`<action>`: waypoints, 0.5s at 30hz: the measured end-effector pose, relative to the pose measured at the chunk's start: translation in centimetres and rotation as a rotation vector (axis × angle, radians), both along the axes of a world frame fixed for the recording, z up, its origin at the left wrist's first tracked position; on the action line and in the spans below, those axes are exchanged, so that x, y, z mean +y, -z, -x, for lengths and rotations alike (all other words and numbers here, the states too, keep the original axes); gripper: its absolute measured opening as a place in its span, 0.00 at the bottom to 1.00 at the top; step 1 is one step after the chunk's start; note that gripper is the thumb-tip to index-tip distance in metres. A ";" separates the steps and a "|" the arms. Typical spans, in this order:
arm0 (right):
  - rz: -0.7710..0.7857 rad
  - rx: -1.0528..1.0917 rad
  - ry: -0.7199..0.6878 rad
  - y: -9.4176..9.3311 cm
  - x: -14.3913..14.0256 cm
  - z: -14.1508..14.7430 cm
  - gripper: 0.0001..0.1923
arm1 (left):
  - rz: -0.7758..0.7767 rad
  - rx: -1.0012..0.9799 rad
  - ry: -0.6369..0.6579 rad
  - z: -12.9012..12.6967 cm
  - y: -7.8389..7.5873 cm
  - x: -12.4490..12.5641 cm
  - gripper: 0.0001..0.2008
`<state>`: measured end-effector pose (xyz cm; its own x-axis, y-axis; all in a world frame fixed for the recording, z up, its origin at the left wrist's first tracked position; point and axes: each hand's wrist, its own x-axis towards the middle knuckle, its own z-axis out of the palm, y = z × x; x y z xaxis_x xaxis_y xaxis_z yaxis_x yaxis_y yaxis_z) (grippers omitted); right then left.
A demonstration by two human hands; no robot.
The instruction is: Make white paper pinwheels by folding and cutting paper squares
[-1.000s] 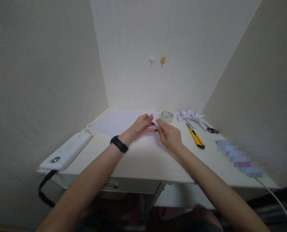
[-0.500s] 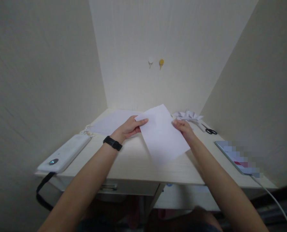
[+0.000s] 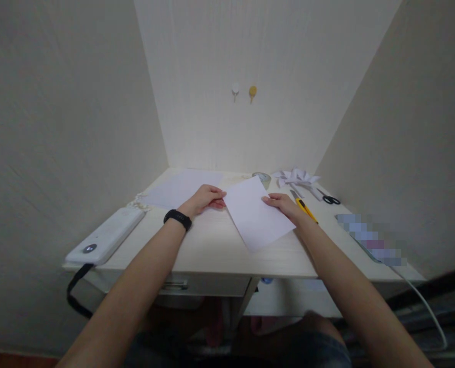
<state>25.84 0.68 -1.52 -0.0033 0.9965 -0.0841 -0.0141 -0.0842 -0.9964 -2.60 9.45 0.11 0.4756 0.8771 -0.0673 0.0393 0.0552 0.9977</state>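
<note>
A white sheet of paper [image 3: 256,214] is held tilted just over the desk, one corner pointing toward me. My left hand [image 3: 208,197] pinches its left corner between thumb and fingers; a black band circles that wrist. On the opposite edge, my right hand [image 3: 283,203] grips the sheet with the thumb on top and the fingers mostly underneath. A yellow utility knife [image 3: 306,209] with its blade out lies just beyond my right hand. Behind the sheet sits a roll of clear tape [image 3: 262,179], partly hidden by the paper's far corner.
More white paper [image 3: 181,186] lies at the back left. A folded paper shape [image 3: 297,177] and black-handled scissors [image 3: 330,199] are at the back right. A white device with a strap [image 3: 107,237] stands on the left, a blurred-out tablet-like device [image 3: 369,240] with a cable on the right.
The sheet has come down closer to the desk and lies flatter, both hands moving with it. My left thumb has slid to its corner. The knife and tape roll now show.
</note>
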 end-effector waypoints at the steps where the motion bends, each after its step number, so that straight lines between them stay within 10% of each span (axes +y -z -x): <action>1: 0.016 0.005 -0.020 0.1 -0.1 0.2 0.14 | 0.019 0.000 0.003 0.0 0.1 0.1 0.06; 15: 0.027 0.131 -0.172 -0.6 -0.8 0.0 0.24 | 0.046 -0.102 0.026 0.1 0.0 -0.2 0.12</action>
